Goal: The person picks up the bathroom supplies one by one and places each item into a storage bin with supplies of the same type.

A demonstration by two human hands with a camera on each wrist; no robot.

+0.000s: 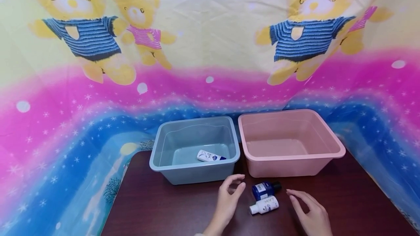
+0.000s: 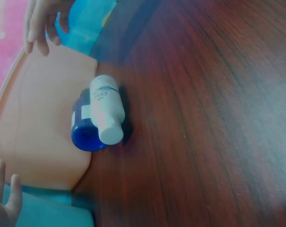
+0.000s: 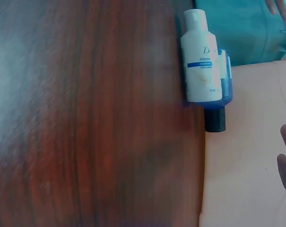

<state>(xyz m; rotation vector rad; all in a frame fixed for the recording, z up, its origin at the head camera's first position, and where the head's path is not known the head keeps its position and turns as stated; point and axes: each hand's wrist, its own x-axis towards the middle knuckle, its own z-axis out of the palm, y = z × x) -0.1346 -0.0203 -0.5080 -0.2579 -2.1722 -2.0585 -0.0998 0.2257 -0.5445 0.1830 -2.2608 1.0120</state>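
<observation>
Nearest on the dark wooden table (image 1: 164, 210), a white bottle (image 1: 267, 204) lies on its side between the two hands, its white cap (image 1: 254, 209) pointing left and a little toward the near edge; its long axis runs mostly left to right on a slight slant. The left hand (image 1: 227, 199) is just left of it, reaching in from the near side with the fingers bent rightward and the thumb held apart from them, nothing in its grasp. The right hand (image 1: 311, 212) is to its right, fingers extended forward and leftward, thumb parted below them, likewise holding nothing. Right behind the white bottle, partly covered by it, a blue bottle (image 1: 261, 190) lies with its long axis nearly alongside, but its black cap (image 1: 277, 186) points right and slightly away. Farther back, a blue-grey tub (image 1: 197, 175) sits on the left and a pink tub (image 1: 288, 168) on the right. Inside the blue-grey one, a white tube (image 1: 207, 156) lies slanted, its dark blue cap end to the right. Behind everything hangs a bear-printed cloth (image 1: 210, 43).
</observation>
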